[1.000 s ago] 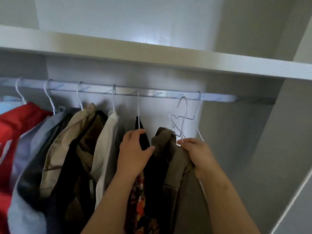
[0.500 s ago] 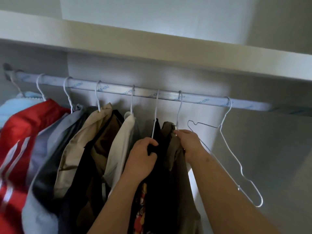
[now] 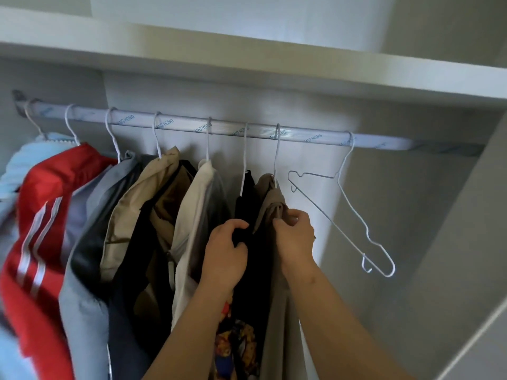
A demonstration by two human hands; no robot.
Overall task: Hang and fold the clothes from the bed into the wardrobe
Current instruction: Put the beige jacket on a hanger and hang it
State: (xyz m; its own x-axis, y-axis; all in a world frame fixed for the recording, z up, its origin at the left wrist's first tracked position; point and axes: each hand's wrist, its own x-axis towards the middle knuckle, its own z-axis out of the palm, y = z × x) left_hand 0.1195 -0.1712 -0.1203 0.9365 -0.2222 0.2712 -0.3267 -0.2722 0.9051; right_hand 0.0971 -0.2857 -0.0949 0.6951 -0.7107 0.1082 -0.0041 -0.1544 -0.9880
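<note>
We square the taupe garment (image 3: pixel 270 193) on the rail (image 3: pixel 192 127)

Our left hand (image 3: pixel 225 250) has its grip clamped on the black garment (image 3: pixel 247 193) and our right hand (image 3: pixel 295 234) pinches taupe cloth. We should level the shoulders before letting go.

My only view is the head camera. It faces straight into the wardrobe (image 3: pixel 411 215), close to the clothes (image 3: pixel 192 215), tilted up enough to take in the rail (image 3: pixel 310 138) and shelf (image 3: pixel 247 64).
</note>
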